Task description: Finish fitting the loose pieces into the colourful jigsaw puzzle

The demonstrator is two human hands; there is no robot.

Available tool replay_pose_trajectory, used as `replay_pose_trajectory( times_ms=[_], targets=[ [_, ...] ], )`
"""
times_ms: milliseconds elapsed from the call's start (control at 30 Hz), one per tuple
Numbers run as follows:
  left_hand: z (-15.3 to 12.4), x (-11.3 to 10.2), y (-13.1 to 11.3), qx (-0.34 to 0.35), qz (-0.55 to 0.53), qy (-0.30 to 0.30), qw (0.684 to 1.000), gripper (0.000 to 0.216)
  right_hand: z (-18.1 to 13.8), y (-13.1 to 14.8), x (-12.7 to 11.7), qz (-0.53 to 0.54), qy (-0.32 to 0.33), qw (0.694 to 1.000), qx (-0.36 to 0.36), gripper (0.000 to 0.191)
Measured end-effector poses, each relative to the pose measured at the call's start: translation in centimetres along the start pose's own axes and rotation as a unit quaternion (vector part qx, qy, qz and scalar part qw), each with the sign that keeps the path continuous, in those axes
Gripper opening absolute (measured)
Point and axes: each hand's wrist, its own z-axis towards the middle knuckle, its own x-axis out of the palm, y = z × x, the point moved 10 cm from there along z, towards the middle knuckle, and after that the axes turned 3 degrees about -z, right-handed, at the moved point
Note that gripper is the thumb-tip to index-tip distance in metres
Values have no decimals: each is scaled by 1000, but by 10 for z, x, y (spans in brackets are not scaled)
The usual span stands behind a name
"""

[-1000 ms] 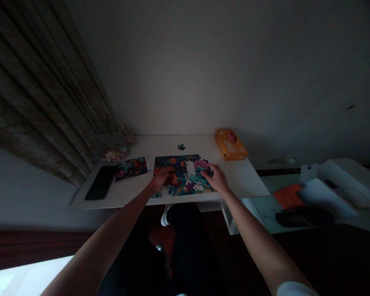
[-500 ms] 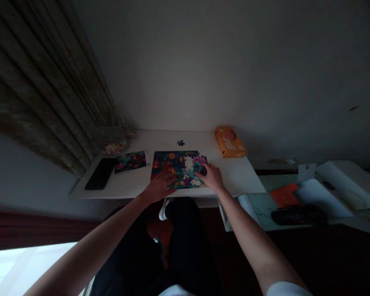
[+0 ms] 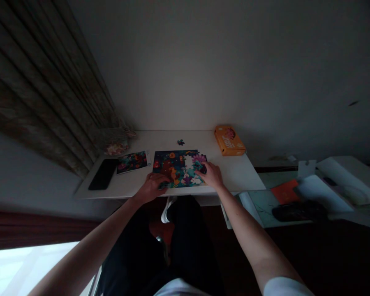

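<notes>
A colourful jigsaw puzzle, partly put together, lies flat near the table's front edge. A white gap shows in its upper right part, and its top right edge is jagged. My left hand rests at the lower left corner, thumb and fingers apart over the border. On the right side, my right hand touches the puzzle with thumb and index finger spread around a dark patch; whether that is a loose piece is unclear. Behind the puzzle lies a small loose puzzle piece, possibly more than one.
On the white table stand an orange box at the back right and a clear bag at the back left. A printed picture sheet and a black phone-like slab lie on the left. A lower shelf stands right.
My left hand has slid left and slightly down, from the puzzle's lower middle to its lower left corner, uncovering more of the picture. My right hand stays at the right side.
</notes>
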Motion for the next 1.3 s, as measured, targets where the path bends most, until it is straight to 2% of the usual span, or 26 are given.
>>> replay_pose_trajectory(
  times_ms=[333,600,700,767,867,967,1067,1167,1300],
  targets=[
    [-11,10,11,18,-9,-21,1000,25,0,2,-1,-8,2,1000,-7,46],
    [-18,8,-4,35,19,-28,999,28,0,2,0,-4,4,1000,-2,48],
    [-18,7,-11,40,23,-23,999,29,0,1,0,29,9,1000,2,52],
    [-17,6,-12,35,24,-22,999,28,0,-8,0,78,5,996,35,55],
    [-17,6,-14,30,27,-22,999,29,-1,-36,4,201,-12,971,126,52],
    [-19,7,-14,31,34,-16,999,30,-2,-61,7,310,-52,933,175,46],
    [-21,7,-14,32,32,-10,999,31,1,-81,9,358,-72,910,197,37],
    [-19,5,-15,29,24,-10,999,31,1,-93,11,392,-51,893,213,30],
    [-4,4,-28,15,23,-18,999,32,-9,-104,12,437,-47,855,274,39]
  ],
)
